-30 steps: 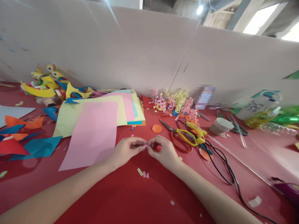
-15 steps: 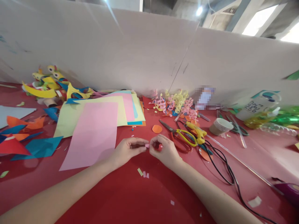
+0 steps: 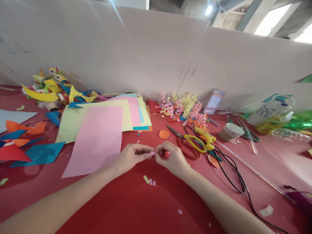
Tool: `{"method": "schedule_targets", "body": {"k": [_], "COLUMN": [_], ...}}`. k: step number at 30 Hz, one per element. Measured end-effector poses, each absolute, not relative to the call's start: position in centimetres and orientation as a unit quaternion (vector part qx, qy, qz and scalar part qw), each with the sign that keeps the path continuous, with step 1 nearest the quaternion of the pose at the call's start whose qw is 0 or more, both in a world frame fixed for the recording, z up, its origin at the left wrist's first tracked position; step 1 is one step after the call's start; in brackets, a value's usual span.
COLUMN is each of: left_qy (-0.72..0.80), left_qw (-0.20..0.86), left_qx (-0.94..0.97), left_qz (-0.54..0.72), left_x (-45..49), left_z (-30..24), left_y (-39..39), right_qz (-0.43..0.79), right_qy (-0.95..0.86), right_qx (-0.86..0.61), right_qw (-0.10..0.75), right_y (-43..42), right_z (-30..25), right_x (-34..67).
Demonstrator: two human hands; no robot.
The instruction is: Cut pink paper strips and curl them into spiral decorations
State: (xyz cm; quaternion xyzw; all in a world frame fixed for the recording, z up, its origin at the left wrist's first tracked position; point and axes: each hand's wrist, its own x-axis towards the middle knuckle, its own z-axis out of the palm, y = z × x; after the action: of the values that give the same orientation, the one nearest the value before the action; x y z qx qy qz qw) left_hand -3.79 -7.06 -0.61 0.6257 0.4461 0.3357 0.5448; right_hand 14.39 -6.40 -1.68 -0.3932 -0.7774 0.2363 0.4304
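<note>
Between the fingertips of my left hand (image 3: 133, 156) is a small pink piece of paper (image 3: 152, 153), pinched at its edge. My right hand (image 3: 172, 159) is closed in a pinch right beside it, fingertips almost touching the piece; whether they hold anything is hidden. Several tiny scraps, one of them a yellow-green strip (image 3: 146, 179), lie on the red table below my hands. A large pink sheet (image 3: 97, 139) rests beside my left hand. Past my right hand lie scissors (image 3: 185, 143) with red handles and an orange paper disc (image 3: 164, 134).
A yellow glue gun (image 3: 206, 138) with a black cord lies at the right, near a paper cup (image 3: 231, 132). Curled paper pieces (image 3: 187, 109) stand at the back by the white partition (image 3: 109, 55). Colored paper cutouts (image 3: 44, 152) spread on the left.
The pink piece has shifted very slightly left between my fingertips. My right hand has barely turned; everything else stays in place.
</note>
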Motion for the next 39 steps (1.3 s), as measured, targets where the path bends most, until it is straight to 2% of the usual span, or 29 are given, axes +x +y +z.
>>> {"method": "schedule_targets", "body": {"k": [7, 15, 26, 39], "left_qy": [0.441, 0.509, 0.457, 0.472], "left_qw": [0.565, 0.555, 0.528, 0.466], "left_qx": [0.615, 0.529, 0.594, 0.647], "left_qz": [0.329, 0.392, 0.399, 0.376], "left_x": [-3.37, -3.47, -3.29, -3.46], "left_z": [-0.44, -0.7, -0.72, -0.59], "left_y": [-7.32, -7.08, -7.26, -7.64], "right_qz": [0.228, 0.241, 0.197, 0.161], "right_qy": [-0.773, -0.758, -0.779, -0.797], "right_qx": [-0.403, -0.4, -0.379, -0.379], "right_qw": [0.433, 0.456, 0.46, 0.442], "right_y": [-6.24, -6.24, -6.61, -6.97], "right_z": [-2.13, -1.65, -1.6, -1.57], "right_x": [14.27, 14.39, 14.1, 14.02]}}
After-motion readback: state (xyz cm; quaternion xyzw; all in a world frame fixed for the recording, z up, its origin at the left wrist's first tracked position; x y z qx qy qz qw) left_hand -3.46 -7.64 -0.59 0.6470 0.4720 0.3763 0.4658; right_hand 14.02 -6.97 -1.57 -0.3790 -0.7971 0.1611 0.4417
